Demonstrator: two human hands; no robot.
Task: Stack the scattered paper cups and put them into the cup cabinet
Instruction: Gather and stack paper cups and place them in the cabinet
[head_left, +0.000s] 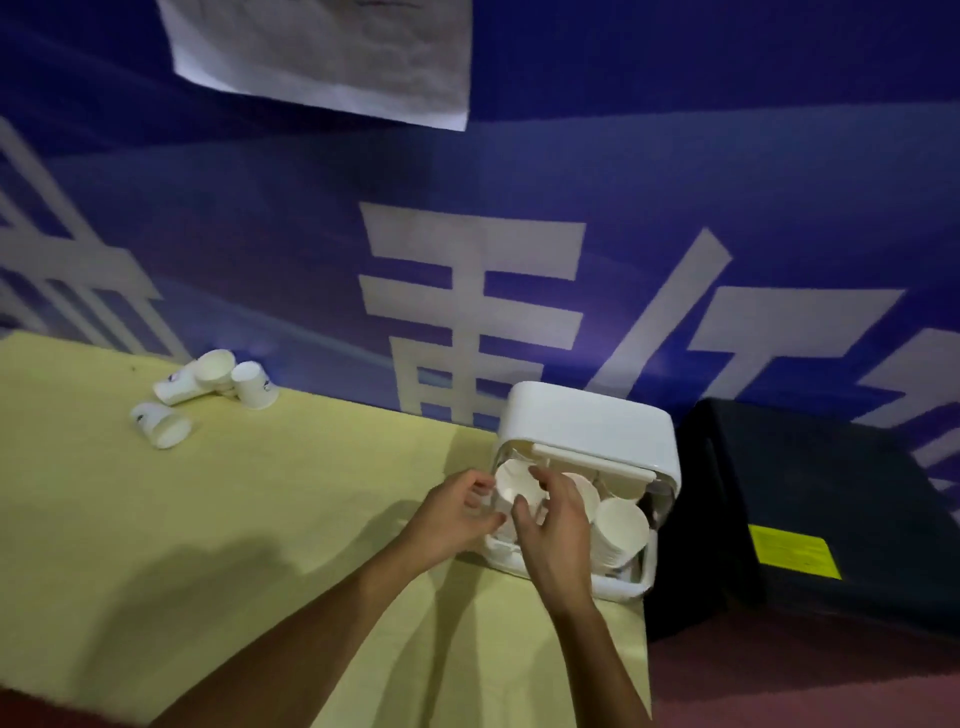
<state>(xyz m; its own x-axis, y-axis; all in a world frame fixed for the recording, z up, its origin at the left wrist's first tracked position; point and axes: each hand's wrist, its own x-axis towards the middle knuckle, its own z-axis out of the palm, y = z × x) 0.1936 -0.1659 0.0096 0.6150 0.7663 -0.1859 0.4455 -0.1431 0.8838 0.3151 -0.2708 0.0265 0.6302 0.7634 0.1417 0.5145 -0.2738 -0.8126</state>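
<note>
A white cup cabinet (587, 421) stands open at the right end of the yellow table (208, 519), with paper cup stacks lying inside it. My left hand (457, 512) curls its fingers and thumb round the left side of one cup stack (511, 480) at the cabinet's opening. My right hand (556, 525) reaches over the same stack with loosely spread fingers touching its rim. Another cup stack (621, 525) lies at the cabinet's right side. Several loose paper cups (215, 366) lie tipped over at the table's far left, one cup (161, 423) slightly apart from them.
A black bin (810, 493) with a yellow label stands right of the table. A blue banner wall with large white characters rises directly behind the table, and a white paper sheet (332, 52) hangs on it. The table's right edge runs just under the cabinet.
</note>
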